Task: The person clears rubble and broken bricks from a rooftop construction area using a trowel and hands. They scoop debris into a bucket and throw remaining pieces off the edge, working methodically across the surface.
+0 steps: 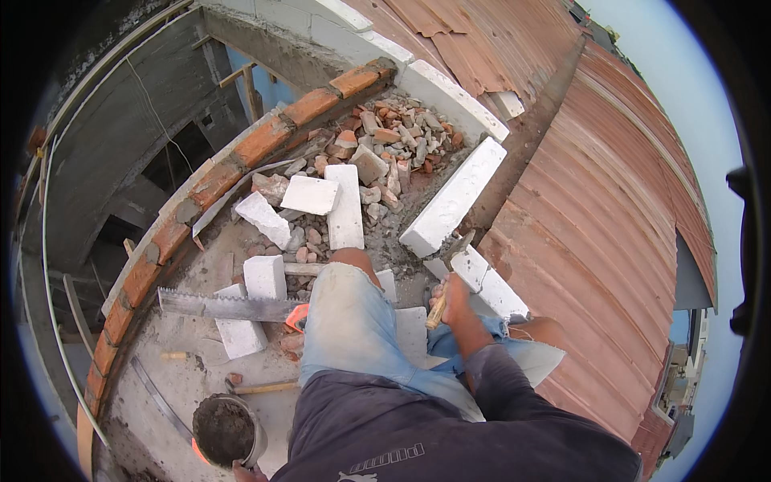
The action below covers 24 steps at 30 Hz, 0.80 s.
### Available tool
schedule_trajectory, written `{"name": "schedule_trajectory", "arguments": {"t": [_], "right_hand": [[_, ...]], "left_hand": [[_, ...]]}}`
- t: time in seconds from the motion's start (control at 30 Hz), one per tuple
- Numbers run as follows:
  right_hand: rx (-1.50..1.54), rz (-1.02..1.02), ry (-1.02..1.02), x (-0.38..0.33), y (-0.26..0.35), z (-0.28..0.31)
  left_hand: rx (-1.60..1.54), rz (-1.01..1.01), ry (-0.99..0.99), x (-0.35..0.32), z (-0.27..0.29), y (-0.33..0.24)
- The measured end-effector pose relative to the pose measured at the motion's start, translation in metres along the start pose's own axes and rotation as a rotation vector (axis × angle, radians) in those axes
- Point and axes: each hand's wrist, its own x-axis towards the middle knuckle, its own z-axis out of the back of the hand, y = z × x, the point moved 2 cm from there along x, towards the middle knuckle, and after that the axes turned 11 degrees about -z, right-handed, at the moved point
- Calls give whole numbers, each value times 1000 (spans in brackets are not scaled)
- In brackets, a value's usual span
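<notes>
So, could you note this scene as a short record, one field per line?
Left hand: partly in frame, at a bucket of grey mix
Right hand: gripping a wooden-handled tool
Saw: over a white block
Left side: curved row of orange bricks
Ahead: heap of brick rubble
Right side: rust-red corrugated roof

Beyond the bucket [259, 443], a floor [250, 370] gap is running between hammer [269, 387] and saw [225, 306], a white block [242, 339] narrowing it
</notes>
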Motion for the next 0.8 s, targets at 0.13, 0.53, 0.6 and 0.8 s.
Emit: {"name": "schedule_trajectory", "arguments": {"t": [0.13,0.53,0.6,0.8], "right_hand": [[117,-68,116,15,4,12],[-727,582,313,-131,21,-66],[-1198,717,392,-180,23,-80],[-2201,1396,64,-239,-10,-142]], "left_hand": [[-143,-83,37,-40,1,-36],[-179,-469,587,-165,-204,-152],[52,-602,611,-177,-237,-166],[409,-1050,887,-243,-301,-193]]}}
